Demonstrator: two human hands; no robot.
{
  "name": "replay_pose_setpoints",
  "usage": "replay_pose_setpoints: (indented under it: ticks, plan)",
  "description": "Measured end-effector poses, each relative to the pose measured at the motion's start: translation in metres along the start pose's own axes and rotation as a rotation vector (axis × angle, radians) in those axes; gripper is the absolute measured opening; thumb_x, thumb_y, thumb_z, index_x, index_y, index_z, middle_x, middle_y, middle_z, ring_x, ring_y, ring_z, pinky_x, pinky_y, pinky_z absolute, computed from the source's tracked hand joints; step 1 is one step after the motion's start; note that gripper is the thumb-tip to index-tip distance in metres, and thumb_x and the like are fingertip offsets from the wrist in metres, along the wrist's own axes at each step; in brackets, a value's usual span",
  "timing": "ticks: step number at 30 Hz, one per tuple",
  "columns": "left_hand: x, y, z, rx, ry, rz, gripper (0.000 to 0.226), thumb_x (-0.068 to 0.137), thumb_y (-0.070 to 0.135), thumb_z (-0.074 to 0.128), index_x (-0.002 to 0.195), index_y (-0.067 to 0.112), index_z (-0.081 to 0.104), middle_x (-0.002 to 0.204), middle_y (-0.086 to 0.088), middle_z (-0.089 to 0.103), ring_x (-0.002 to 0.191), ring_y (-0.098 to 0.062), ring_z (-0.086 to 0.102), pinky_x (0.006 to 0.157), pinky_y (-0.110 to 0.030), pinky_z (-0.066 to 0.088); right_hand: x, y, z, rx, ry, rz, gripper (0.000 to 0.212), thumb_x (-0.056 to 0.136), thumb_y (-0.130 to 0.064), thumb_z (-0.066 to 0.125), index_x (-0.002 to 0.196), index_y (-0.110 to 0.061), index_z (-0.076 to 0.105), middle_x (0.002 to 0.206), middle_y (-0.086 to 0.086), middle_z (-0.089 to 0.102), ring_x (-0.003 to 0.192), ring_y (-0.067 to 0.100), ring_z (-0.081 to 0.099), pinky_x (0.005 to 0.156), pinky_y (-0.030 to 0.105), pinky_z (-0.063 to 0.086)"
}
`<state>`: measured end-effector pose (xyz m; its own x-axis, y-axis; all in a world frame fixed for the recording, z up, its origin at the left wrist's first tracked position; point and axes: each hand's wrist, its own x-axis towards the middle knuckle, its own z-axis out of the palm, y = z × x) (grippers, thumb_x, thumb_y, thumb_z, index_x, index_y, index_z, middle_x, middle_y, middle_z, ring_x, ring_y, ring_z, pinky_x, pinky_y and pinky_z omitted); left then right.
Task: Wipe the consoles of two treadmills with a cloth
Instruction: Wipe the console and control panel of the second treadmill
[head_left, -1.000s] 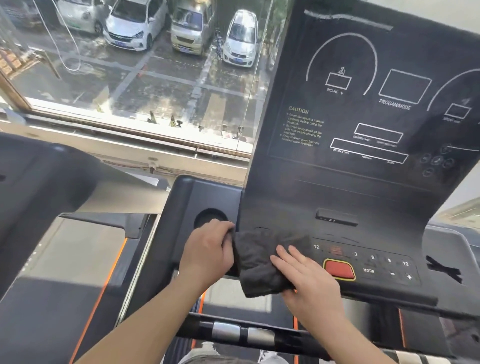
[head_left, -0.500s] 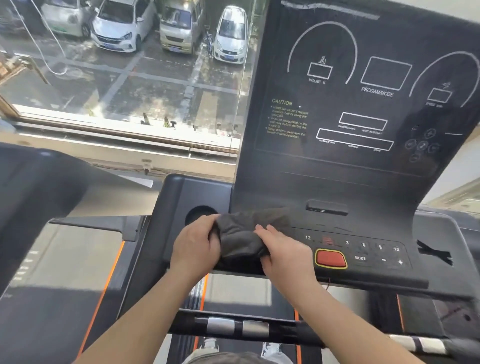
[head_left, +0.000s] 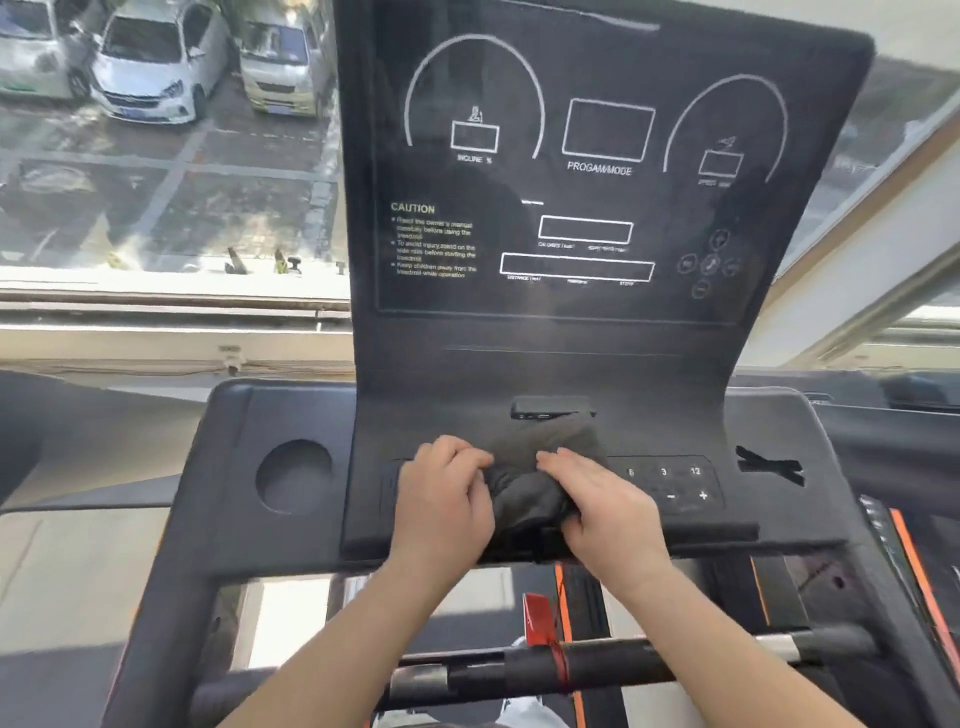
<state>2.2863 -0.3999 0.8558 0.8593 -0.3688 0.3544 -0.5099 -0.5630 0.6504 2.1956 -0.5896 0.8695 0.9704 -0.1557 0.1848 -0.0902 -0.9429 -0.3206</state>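
A dark grey cloth (head_left: 524, 483) lies bunched on the button strip of a black treadmill console (head_left: 571, 364), under its upright display panel (head_left: 597, 171). My left hand (head_left: 447, 499) grips the cloth's left side with curled fingers. On the cloth's right side my right hand (head_left: 602, 504) lies with its fingers across the top and its thumb tucked at the lower edge. The cloth hides the middle of the button strip. Keys marked 6, 3, 12, minus and plus (head_left: 675, 483) show to its right.
A round cup holder (head_left: 294, 475) sits in the console's left wing. A black handlebar (head_left: 597, 670) with a red clip (head_left: 537, 618) crosses below my wrists. Another treadmill stands on the left (head_left: 78, 431) and on the right (head_left: 909, 467). A window (head_left: 156, 156) overlooks parked cars.
Both hands have slid the cloth rightward along the button strip and bunched it tighter; it now covers the red stop button. My view has moved closer and centred on the console.
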Motion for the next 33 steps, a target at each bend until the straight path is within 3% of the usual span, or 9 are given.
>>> replay_pose_setpoints:
  ticks: [4, 11, 15, 18, 22, 25, 27, 29, 33]
  plan:
    - [0.008, 0.029, 0.026, -0.054, -0.063, 0.024, 0.022, 0.084, 0.003, 0.058, 0.094, 0.014, 0.075, 0.094, 0.0, 0.064, 0.083, -0.025, 0.06, 0.073, -0.038, 0.052, -0.009, 0.037, -0.016, -0.002, -0.01, 0.048, 0.072, 0.06, 0.002, 0.056, 0.128, -0.018, 0.071, 0.133, -0.004, 0.071, 0.126, 0.016, 0.066, 0.108, 0.024, 0.044]
    - [0.02, 0.076, 0.065, -0.117, -0.163, 0.024, 0.022, 0.089, 0.006, 0.056, 0.093, 0.018, 0.074, 0.095, 0.008, 0.064, 0.087, -0.017, 0.062, 0.075, -0.037, 0.054, -0.04, 0.133, -0.055, -0.037, 0.084, 0.304, 0.078, 0.053, 0.017, 0.072, 0.124, -0.017, 0.074, 0.128, -0.004, 0.074, 0.117, 0.019, 0.071, 0.1, 0.022, 0.043]
    - [0.017, 0.086, 0.071, -0.122, -0.335, -0.021, 0.024, 0.092, 0.015, 0.051, 0.096, 0.024, 0.073, 0.094, 0.016, 0.061, 0.087, -0.008, 0.063, 0.078, -0.037, 0.055, -0.042, 0.135, -0.054, -0.049, 0.153, 0.366, 0.071, 0.053, 0.015, 0.077, 0.118, -0.015, 0.076, 0.122, -0.002, 0.077, 0.111, 0.023, 0.074, 0.093, 0.028, 0.049]
    - [0.005, 0.088, 0.061, -0.025, -0.331, -0.03, 0.024, 0.093, 0.019, 0.051, 0.1, 0.026, 0.072, 0.095, 0.017, 0.06, 0.091, -0.008, 0.062, 0.079, -0.036, 0.056, -0.051, 0.115, -0.041, -0.116, 0.142, 0.235, 0.056, 0.06, 0.001, 0.066, 0.113, -0.01, 0.077, 0.122, 0.004, 0.077, 0.112, 0.031, 0.074, 0.095, 0.036, 0.05]
    - [-0.003, 0.085, 0.058, 0.012, -0.217, -0.132, 0.022, 0.093, 0.021, 0.053, 0.104, 0.024, 0.072, 0.096, 0.014, 0.061, 0.089, -0.011, 0.062, 0.077, -0.036, 0.056, -0.058, 0.096, -0.021, -0.07, 0.024, 0.034, 0.059, 0.055, 0.001, 0.071, 0.113, -0.01, 0.078, 0.128, 0.004, 0.075, 0.117, 0.032, 0.072, 0.095, 0.044, 0.06]
    - [-0.01, 0.084, 0.051, 0.001, -0.19, -0.14, 0.019, 0.092, 0.018, 0.056, 0.101, 0.022, 0.073, 0.095, 0.014, 0.062, 0.087, -0.012, 0.063, 0.075, -0.035, 0.056, -0.052, 0.114, -0.026, -0.027, 0.079, -0.203, 0.052, 0.069, -0.004, 0.055, 0.113, -0.015, 0.08, 0.13, -0.004, 0.074, 0.119, 0.025, 0.071, 0.095, 0.041, 0.058]
    - [-0.014, 0.081, 0.044, -0.013, -0.187, -0.127, 0.018, 0.093, 0.017, 0.057, 0.1, 0.022, 0.073, 0.095, 0.015, 0.062, 0.088, -0.01, 0.063, 0.075, -0.033, 0.055, -0.043, 0.14, -0.039, -0.043, 0.149, -0.241, 0.053, 0.071, -0.004, 0.049, 0.112, -0.016, 0.081, 0.128, -0.006, 0.075, 0.118, 0.02, 0.072, 0.1, 0.037, 0.054]
    - [-0.016, 0.076, 0.038, -0.024, -0.18, -0.136, 0.018, 0.093, 0.015, 0.059, 0.102, 0.023, 0.073, 0.097, 0.017, 0.062, 0.089, -0.007, 0.062, 0.076, -0.03, 0.054, -0.037, 0.155, -0.052, -0.077, 0.17, -0.075, 0.061, 0.064, 0.0, 0.05, 0.114, -0.016, 0.08, 0.125, -0.003, 0.076, 0.116, 0.022, 0.073, 0.102, 0.035, 0.05]
    - [-0.013, 0.07, 0.026, -0.054, -0.181, -0.129, 0.022, 0.094, 0.006, 0.065, 0.102, 0.025, 0.073, 0.098, 0.021, 0.063, 0.092, -0.004, 0.062, 0.078, -0.028, 0.054, -0.019, 0.117, -0.045, 0.053, 0.173, 0.553, 0.071, 0.066, 0.003, 0.073, 0.129, -0.028, 0.074, 0.135, 0.005, 0.071, 0.12, 0.029, 0.069, 0.086, 0.04, 0.057]
